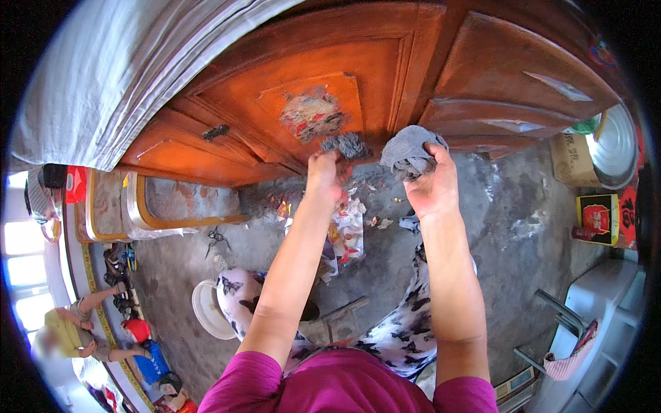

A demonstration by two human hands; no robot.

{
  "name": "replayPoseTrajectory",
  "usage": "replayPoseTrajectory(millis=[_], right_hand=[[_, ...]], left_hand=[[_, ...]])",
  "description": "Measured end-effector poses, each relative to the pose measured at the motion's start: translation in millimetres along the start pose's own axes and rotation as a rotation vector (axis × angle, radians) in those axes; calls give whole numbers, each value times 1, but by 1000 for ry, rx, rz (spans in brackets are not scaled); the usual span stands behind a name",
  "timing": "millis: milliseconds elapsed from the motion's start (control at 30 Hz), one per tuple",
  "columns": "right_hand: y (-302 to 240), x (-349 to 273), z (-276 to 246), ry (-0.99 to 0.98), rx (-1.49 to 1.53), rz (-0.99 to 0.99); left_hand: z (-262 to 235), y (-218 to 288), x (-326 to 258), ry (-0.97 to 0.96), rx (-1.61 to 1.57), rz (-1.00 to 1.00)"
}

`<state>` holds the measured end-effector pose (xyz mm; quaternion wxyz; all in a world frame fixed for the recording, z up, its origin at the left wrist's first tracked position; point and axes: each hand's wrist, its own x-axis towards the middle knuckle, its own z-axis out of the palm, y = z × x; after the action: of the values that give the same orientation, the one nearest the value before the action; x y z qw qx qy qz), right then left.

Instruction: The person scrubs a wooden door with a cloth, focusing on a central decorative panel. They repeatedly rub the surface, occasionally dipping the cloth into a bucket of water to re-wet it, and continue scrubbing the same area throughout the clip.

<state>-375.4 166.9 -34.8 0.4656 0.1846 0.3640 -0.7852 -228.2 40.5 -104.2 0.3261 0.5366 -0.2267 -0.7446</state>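
Observation:
My left hand is closed on a dark grey, crinkled scouring pad, near the lower edge of an orange-brown wooden cabinet panel. Just above the pad is a rough patch of torn, stuck-on paper remains on the panel. My right hand grips a bunched grey cloth, fingers folded over its right side. The cloth is to the right of the pad, in front of the cabinet's lower edge. A small dark fitting or scrap shows on the panel further left.
Torn paper scraps lie on the grey floor between my knees. A white bucket stands by my left leg. Boxes and a grey-blue cabinet are on the right. Another person is at the far left.

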Motion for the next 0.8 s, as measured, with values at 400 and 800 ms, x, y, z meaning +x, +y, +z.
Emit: replayPoseTrajectory(millis=[400,800], right_hand=[[0,3,1,-10,-8,-28],[12,-4,12,8,9,13]], left_hand=[[-12,-4,7,39,106,28],[-73,-66,92,86,239,-91]])
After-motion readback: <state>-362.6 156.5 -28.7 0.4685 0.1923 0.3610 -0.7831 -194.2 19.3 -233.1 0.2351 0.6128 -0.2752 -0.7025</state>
